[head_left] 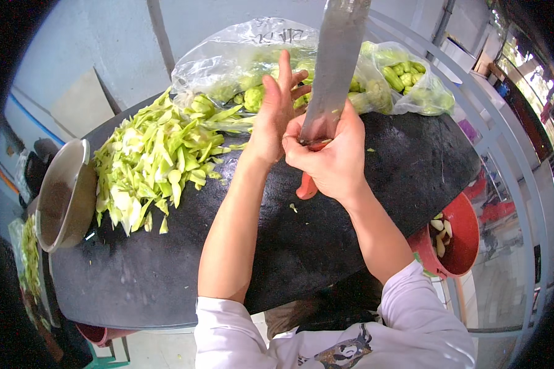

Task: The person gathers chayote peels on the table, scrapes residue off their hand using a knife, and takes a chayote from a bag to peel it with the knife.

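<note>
My right hand (334, 157) grips the red handle of a large cleaver-like knife (334, 69), its wide metal blade pointing up and away from me. Close beside it on the left, my left hand (274, 115) is raised with its fingers spread and nothing held in it. A big heap of sliced pale-green vegetable (157, 161), seemingly chayote, lies on the black table (295, 235) to the left of my arms. Behind my hands, a clear plastic bag (240, 60) holds whole green chayotes (254, 98), partly hidden by the blade and fingers.
A grey-brown basin (64, 193) stands tilted at the table's left edge. Another plastic bag (429, 94) of green chayotes sits at the back right. Below the right edge is a red bucket (466, 235) with pale pieces inside, near curved grey metal rails (519, 170).
</note>
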Demonstrator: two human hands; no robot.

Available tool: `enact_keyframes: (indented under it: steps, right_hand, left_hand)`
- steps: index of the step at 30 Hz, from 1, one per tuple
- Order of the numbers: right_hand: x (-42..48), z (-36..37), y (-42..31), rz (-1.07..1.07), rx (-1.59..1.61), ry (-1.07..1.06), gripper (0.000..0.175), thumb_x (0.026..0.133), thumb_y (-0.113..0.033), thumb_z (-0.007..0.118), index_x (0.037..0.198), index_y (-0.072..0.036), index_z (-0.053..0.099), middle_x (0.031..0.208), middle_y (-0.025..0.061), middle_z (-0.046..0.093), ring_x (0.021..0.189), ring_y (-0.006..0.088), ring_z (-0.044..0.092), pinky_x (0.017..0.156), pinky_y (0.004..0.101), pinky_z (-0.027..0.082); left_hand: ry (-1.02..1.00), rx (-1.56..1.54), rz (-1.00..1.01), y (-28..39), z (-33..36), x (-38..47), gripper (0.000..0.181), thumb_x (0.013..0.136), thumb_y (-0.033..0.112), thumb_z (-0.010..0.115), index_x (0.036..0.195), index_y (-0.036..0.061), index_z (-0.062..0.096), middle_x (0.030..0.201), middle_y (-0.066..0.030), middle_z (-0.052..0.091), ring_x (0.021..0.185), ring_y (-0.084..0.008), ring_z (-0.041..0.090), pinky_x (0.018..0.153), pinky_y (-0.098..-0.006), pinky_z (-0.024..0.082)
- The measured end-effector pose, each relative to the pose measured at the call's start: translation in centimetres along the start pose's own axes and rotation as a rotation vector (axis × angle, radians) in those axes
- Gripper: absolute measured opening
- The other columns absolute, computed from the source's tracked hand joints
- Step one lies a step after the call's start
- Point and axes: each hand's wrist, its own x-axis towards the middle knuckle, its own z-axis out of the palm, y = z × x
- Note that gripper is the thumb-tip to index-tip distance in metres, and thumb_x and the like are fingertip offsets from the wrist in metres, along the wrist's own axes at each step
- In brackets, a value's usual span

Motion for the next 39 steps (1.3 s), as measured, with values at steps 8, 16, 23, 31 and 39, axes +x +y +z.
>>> enact_keyframes:
  steps: [8, 16, 23, 31, 39]
  right_hand:
    - [1.1, -2.0, -0.2, 0.060, -0.002, -0.005, 0.032, 0.076, 0.004, 0.075, 0.099, 0.001, 0.053, 0.076, 0.0056, 0.068, 0.059, 0.0073, 0.059, 0.051, 0.0217, 0.046]
    - [1.5, -4.4, 0.4, 0.174, 0.033, 0.039, 0.045, 0.074, 0.004, 0.078, 0.110, -0.003, 0.052, 0.085, 0.0040, 0.069, 0.074, 0.0118, 0.067, 0.067, 0.0264, 0.055]
    - [1.5, -4.5, 0.7, 0.144, 0.087, 0.023, 0.046, 0.073, 0.005, 0.080, 0.109, -0.003, 0.051, 0.083, 0.0052, 0.068, 0.072, 0.0126, 0.067, 0.064, 0.0257, 0.055]
    - [1.5, -4.9, 1.3, 0.172, 0.091, 0.055, 0.044, 0.074, 0.003, 0.080, 0.105, -0.004, 0.050, 0.079, 0.0042, 0.065, 0.060, 0.0093, 0.059, 0.051, 0.0230, 0.047]
    - [1.6, -5.7, 1.7, 0.168, 0.104, 0.074, 0.040, 0.074, -0.002, 0.082, 0.100, -0.005, 0.051, 0.075, 0.0026, 0.065, 0.054, 0.0082, 0.057, 0.047, 0.0240, 0.045]
  left_hand:
    - [-0.165, -0.727, -0.017, 1.4, -0.7, 0.0, 0.126, 0.065, 0.100, 0.034, 0.157, 0.0161, 0.022, 0.146, -0.0226, 0.040, 0.134, -0.0346, 0.037, 0.114, -0.0560, 0.026]
    - [-0.285, -0.754, 0.075, 2.6, -1.6, -0.4, 0.126, 0.066, 0.093, 0.049, 0.159, 0.0152, 0.013, 0.156, -0.0277, 0.026, 0.145, -0.0421, 0.027, 0.116, -0.0625, 0.021]
    - [-0.338, -0.734, 0.036, 2.7, -1.7, -0.5, 0.122, 0.070, 0.088, 0.054, 0.159, 0.0148, 0.013, 0.156, -0.0280, 0.025, 0.145, -0.0464, 0.025, 0.116, -0.0638, 0.020]
    - [-0.217, -0.637, 0.051, 1.8, -1.9, 0.2, 0.068, 0.097, 0.031, 0.053, 0.155, 0.0114, 0.024, 0.146, -0.0333, 0.039, 0.138, -0.0492, 0.037, 0.116, -0.0559, 0.030]
    - [-0.008, -0.483, 0.107, 1.0, -2.1, 0.6, 0.079, 0.071, -0.012, 0.043, 0.148, -0.0002, 0.036, 0.149, -0.0323, 0.036, 0.140, -0.0475, 0.035, 0.117, -0.0521, 0.032]
